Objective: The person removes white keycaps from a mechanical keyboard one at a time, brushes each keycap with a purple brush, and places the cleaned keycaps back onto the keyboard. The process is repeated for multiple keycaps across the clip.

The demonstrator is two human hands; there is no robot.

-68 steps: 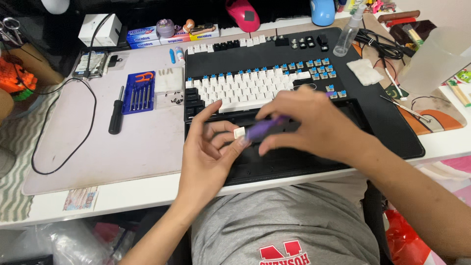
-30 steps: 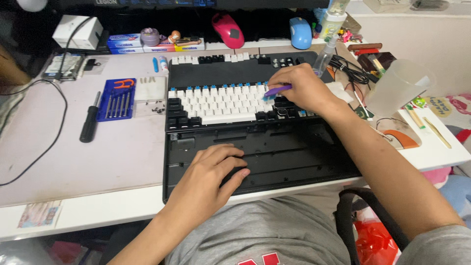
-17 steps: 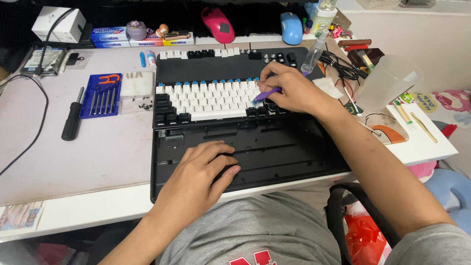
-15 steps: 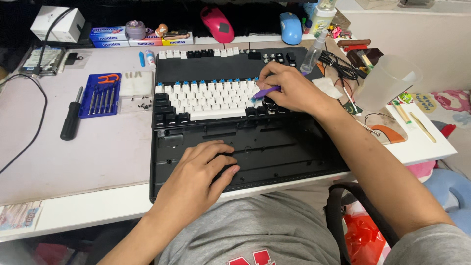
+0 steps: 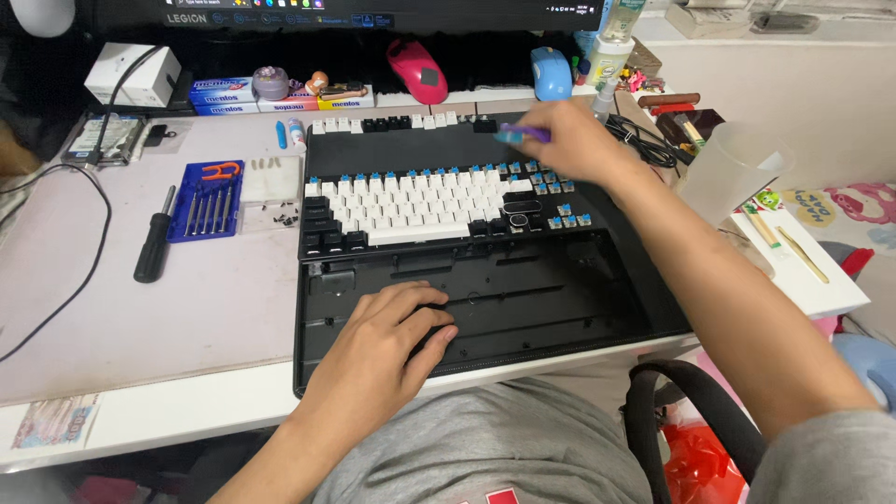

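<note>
A keyboard (image 5: 420, 201) with white and black keycaps and bare blue switches lies on a black desk mat (image 5: 616, 233). In front of it sits an empty black keyboard case (image 5: 523, 299). My left hand (image 5: 387, 350) rests flat on the case's near left part, fingers spread, holding nothing. My right hand (image 5: 569, 140) is raised over the far right of the mat and grips a purple keycap puller (image 5: 523, 134). Loose black and white keycaps (image 5: 383, 123) lie in a row along the mat's far edge.
A blue screwdriver set (image 5: 207, 199), a black screwdriver (image 5: 154, 247) and a small clear tray (image 5: 271, 191) lie left of the keyboard. Two computer mice, one pink (image 5: 415, 70) and one blue (image 5: 551, 72), small boxes and a clear cup (image 5: 733, 173) crowd the back and right.
My right hand has lifted the purple puller off the keyboard's right end and moved it toward the loose keycaps at the back. My left hand has stayed on the case.
</note>
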